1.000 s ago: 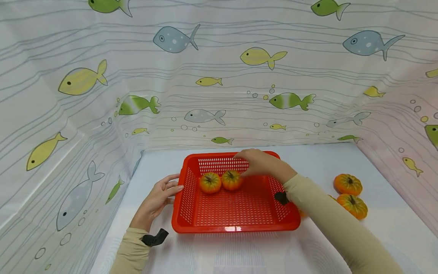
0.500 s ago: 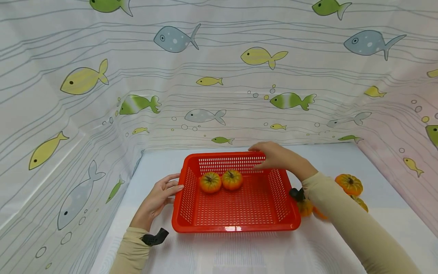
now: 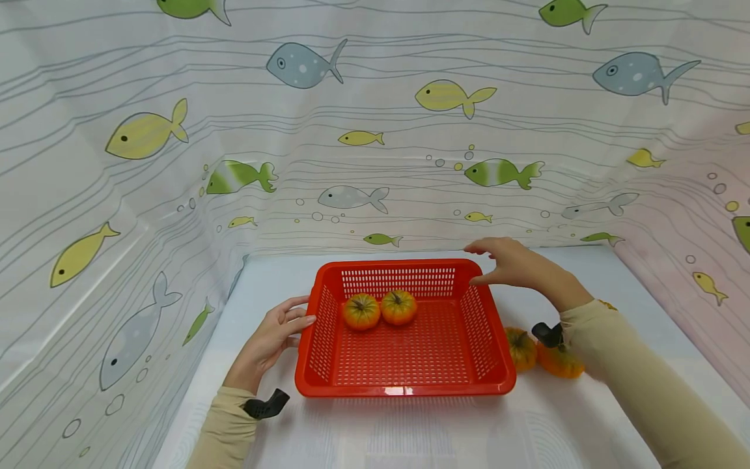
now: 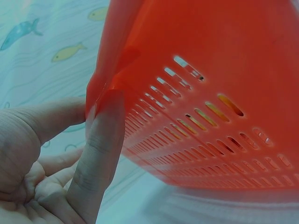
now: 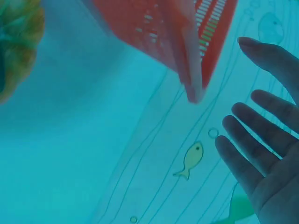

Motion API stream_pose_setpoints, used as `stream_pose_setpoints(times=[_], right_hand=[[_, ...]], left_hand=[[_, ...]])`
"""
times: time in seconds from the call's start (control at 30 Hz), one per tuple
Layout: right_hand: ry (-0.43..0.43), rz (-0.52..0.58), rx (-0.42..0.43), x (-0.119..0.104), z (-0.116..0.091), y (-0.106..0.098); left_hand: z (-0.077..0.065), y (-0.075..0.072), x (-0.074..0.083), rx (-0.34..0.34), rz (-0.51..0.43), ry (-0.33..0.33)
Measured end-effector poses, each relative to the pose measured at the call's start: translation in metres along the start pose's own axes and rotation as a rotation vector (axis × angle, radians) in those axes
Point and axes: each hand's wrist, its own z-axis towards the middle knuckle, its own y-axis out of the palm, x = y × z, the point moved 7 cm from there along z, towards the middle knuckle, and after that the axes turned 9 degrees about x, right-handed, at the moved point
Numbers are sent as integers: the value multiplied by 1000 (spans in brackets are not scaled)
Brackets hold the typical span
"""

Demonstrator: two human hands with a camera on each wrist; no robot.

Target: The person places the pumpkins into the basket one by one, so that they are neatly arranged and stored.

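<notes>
Two small orange-green pumpkins, one (image 3: 361, 313) beside the other (image 3: 399, 309), sit at the back left inside a red perforated plastic basket (image 3: 404, 392). My left hand (image 3: 272, 337) holds the basket's left rim; thumb and finger pinch that edge in the left wrist view, where the hand (image 4: 96, 149) is close up. Over the basket's back right corner is my right hand (image 3: 515, 264), fingers extended and apart, nothing in them. In the right wrist view the same hand (image 5: 271, 158) stands apart from the basket edge (image 5: 192, 91).
Right of the basket lie a pumpkin (image 3: 520, 350) and another (image 3: 560, 362) on the pale table (image 3: 281, 430). My right sleeve (image 3: 644, 384) hides most of what lies further right; a sliver of pumpkin (image 3: 610, 304) peeks out. Fish-patterned sheeting (image 3: 404, 215) encloses the back and sides.
My right hand has moved right, out of the basket from beside the pumpkins to above its back right corner. The left hand and the two pumpkins inside have stayed put.
</notes>
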Motion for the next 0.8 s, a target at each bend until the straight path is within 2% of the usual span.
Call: stream_pose_setpoints(times=[0.37,0.57,0.8], right_hand=[[88,2,64,43,-32,-32],[164,6,48,68,-53,-30],[203,-5,57,97,-78,-27]], left_hand=[[0,0,0,1,3,1],[1,0,0,-1,-2,0],[0,0,1,-4,-4,2]])
